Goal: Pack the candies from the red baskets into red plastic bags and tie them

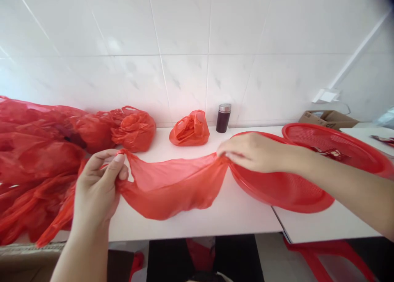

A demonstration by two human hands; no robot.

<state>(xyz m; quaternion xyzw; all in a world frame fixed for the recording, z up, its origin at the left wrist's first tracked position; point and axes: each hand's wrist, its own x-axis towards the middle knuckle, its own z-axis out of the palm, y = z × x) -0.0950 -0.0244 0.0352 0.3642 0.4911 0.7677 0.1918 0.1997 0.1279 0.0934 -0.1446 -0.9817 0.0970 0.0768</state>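
Observation:
A red plastic bag is stretched sideways above the front of the white table, its mouth facing up and its lower part sagging. My left hand pinches the bag's left end between thumb and fingers. At the other end, my right hand grips the bag's gathered edge, its fingertips partly hidden. Whether anything lies inside the bag, I cannot tell. Behind it a small bunched red bag sits on the table, beside a dark cup with a silver lid.
Many red plastic bags are heaped at the left. On the right, a red plastic basket stands under my right forearm, and another red basket holds small packets. A cardboard box stands by the wall, below a white socket.

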